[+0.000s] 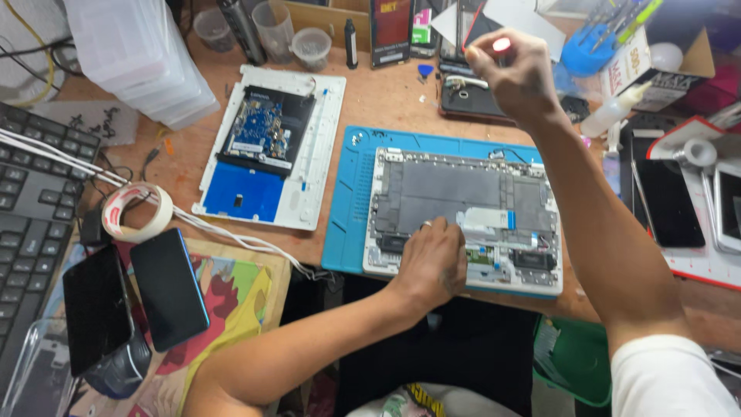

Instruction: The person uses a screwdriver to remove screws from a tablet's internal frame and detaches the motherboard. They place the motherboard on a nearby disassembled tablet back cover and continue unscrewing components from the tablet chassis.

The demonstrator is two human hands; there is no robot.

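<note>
— What's laid out in front of you, starting from the left?

— A black keyboard, a roll of tape, two dark phones, then a white case with a blue circuit board.

— And your hands?

— My left hand rests fingers-down on the opened laptop, which lies on the blue mat; it grips nothing I can make out. My right hand is raised above the mat's far edge, fingers pinched together, perhaps on something tiny; I can't tell.
</note>
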